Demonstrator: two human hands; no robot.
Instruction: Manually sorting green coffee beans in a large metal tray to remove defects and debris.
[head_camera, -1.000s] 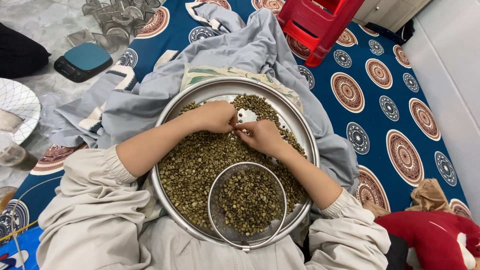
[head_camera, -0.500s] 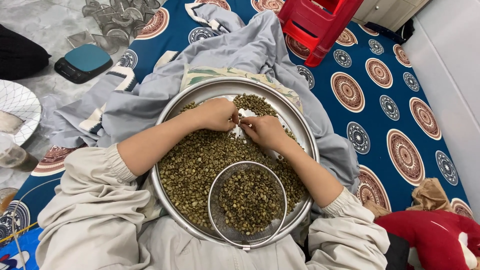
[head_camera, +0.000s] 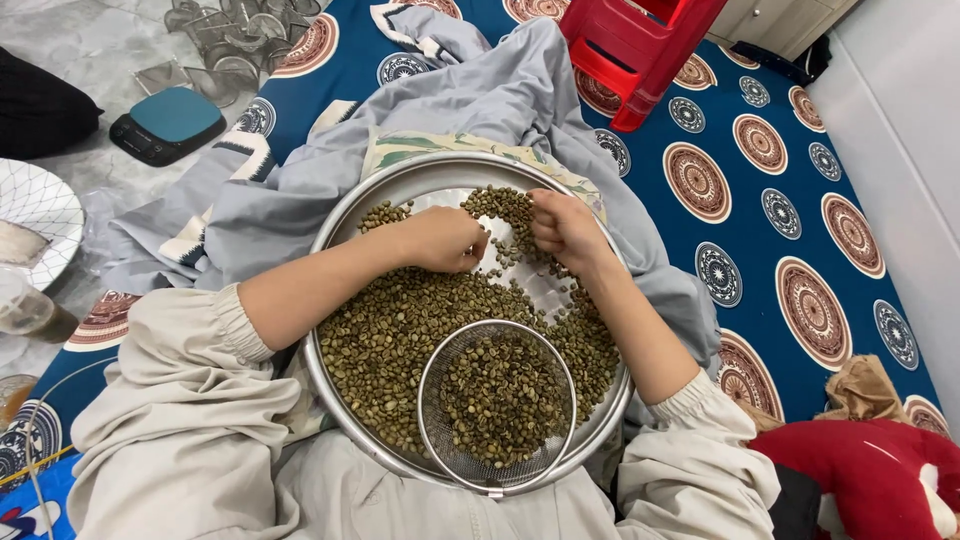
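Sorting through the beans (head_camera: 400, 330) in the tray (head_camera: 345, 215): left hand (head_camera: 440, 240) curled, fingertips pinching among them; right hand (head_camera: 565, 225) loosely cupped, raking the far heap. Sieve (head_camera: 495, 405) sits nearer the body. Next calls for a fine pinch.

place: home floor | patterned blue mat (head_camera: 800, 190) | grey bedding (head_camera: 480, 100) | red plastic stool (head_camera: 640, 45)
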